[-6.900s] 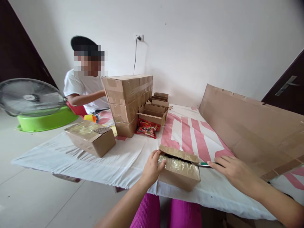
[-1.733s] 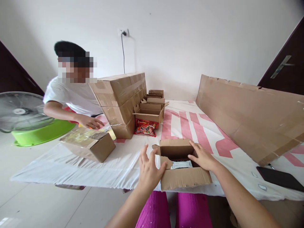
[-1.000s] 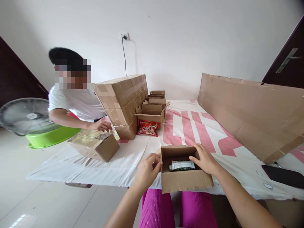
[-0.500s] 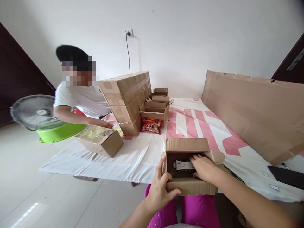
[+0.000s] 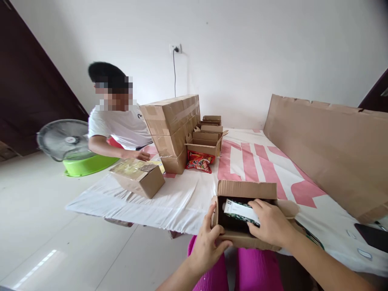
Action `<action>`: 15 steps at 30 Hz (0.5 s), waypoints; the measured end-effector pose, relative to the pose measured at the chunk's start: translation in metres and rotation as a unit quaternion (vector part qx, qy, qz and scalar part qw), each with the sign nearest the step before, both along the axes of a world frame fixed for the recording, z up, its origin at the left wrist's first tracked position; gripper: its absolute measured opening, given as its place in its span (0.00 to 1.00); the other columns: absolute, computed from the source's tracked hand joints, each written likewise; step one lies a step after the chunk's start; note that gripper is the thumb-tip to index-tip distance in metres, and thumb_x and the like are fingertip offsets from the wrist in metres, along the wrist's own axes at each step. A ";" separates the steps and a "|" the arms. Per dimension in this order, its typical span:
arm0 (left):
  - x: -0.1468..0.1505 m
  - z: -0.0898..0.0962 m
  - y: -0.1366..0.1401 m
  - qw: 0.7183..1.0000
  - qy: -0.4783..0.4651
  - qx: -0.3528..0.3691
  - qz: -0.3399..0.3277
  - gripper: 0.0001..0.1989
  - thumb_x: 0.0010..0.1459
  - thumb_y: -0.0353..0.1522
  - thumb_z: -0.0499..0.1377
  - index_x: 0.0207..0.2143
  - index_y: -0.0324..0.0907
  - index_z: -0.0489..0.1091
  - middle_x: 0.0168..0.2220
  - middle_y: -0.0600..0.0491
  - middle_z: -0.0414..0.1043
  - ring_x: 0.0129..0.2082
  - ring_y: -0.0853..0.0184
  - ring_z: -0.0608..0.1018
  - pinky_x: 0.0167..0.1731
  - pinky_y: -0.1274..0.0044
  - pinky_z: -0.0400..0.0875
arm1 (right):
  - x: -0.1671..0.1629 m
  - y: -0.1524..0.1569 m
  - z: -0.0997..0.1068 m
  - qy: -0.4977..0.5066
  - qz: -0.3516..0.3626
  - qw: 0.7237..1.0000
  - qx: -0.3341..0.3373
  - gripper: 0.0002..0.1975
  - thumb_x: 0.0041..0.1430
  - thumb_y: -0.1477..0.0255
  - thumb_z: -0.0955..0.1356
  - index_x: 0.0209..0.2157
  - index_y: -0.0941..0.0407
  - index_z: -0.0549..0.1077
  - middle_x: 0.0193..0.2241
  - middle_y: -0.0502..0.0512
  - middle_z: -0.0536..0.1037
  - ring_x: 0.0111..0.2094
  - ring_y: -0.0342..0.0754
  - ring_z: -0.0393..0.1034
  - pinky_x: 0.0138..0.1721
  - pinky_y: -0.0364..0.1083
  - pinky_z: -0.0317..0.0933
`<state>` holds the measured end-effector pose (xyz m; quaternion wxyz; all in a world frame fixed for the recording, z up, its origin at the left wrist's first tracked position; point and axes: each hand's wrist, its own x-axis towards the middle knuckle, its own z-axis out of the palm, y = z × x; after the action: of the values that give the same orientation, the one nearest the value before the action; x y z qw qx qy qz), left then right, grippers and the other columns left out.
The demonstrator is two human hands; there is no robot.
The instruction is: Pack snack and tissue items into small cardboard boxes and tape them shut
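Observation:
An open cardboard box sits at the near edge of the table, its flaps folded out. My left hand grips the box's left end, thumb on the near side and fingers on the outer wall. Inside the box lies a slim white-and-green pack, with a small rounded end pointing left; its exact kind I cannot make out. My right hand reaches in from the right, its fingers and thumb closed about the right end of that pack.
Stacked taped cartons stand mid-table, with small open boxes and a red snack packet beside them. A taped carton is near a co-worker's hand. A cardboard panel stands right, near a dark phone-like slab.
The pack in the box has risen and tilted, with my right hand now around its right end. My view has shifted slightly left. The co-worker's hand has lifted a little off the taped carton.

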<state>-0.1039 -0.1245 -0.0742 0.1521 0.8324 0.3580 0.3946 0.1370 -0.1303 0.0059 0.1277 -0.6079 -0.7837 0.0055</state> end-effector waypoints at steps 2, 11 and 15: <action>-0.004 0.003 0.007 1.000 -0.014 -0.007 0.007 0.07 0.57 0.33 0.62 0.30 0.40 0.67 0.68 0.39 0.43 0.65 0.47 0.60 0.53 0.60 0.70 | 0.006 -0.013 0.009 0.065 0.002 0.995 0.077 0.21 0.50 0.68 0.66 0.48 0.54 0.68 0.44 0.60 0.76 0.44 0.57 0.72 0.45 0.52 0.67; -0.070 0.054 0.129 0.989 0.019 0.051 0.137 0.06 0.57 0.35 0.60 0.33 0.41 0.70 0.64 0.41 0.55 0.64 0.50 0.60 0.59 0.55 0.61 | 0.070 -0.056 0.010 0.301 -0.091 0.933 0.174 0.19 0.55 0.59 0.65 0.48 0.50 0.69 0.40 0.54 0.78 0.37 0.54 0.75 0.32 0.46 0.71; -0.070 0.072 0.167 0.957 0.064 0.034 0.282 0.17 0.55 0.31 0.61 0.48 0.44 0.70 0.65 0.42 0.55 0.68 0.40 0.46 0.58 0.41 0.45 | 0.074 -0.052 -0.023 0.383 -0.145 0.904 0.123 0.22 0.54 0.57 0.67 0.47 0.53 0.71 0.43 0.55 0.79 0.42 0.55 0.76 0.39 0.46 0.72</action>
<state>-0.1742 0.0429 -0.0020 -0.0169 0.7256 0.5737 0.3795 0.2115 -0.1822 -0.0170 0.4916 -0.6453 -0.5717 0.1231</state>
